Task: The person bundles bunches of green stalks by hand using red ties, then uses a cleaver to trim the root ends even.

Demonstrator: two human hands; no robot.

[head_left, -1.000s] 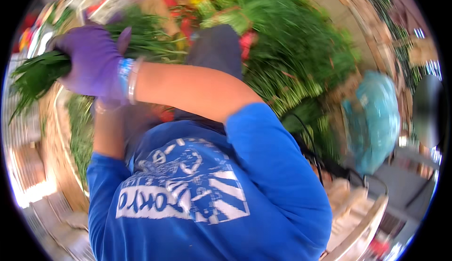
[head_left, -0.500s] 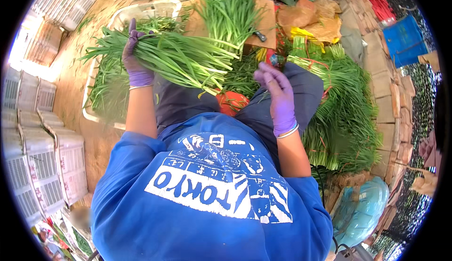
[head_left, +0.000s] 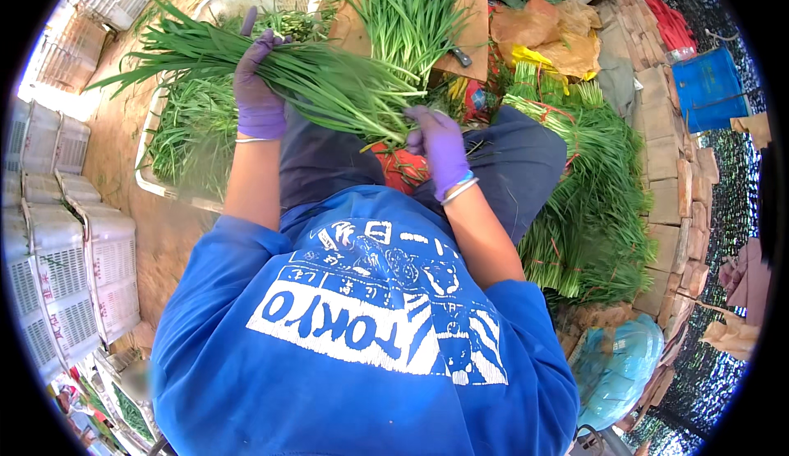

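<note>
My left hand, in a purple glove, is wrapped round a loose bunch of garlic chives above my lap. The long green leaves fan out to the left, and the pale stems point right toward my knee. At those stem ends is my right hand, also gloved in purple, its fingers curled in and pinching at the stems. Its fingertips are partly hidden. More chives lie on a brown board just beyond my hands, beside a dark-handled knife.
At left stands a white crate with loose chives inside. Tied bundles of chives are heaped on the right. Stacked white crates line the far left. An orange-brown plastic sheet and a blue container lie beyond.
My right hand has come left and down to the stem ends of the bunch. My left hand has shifted slightly right, and the leaves now reach farther left.
</note>
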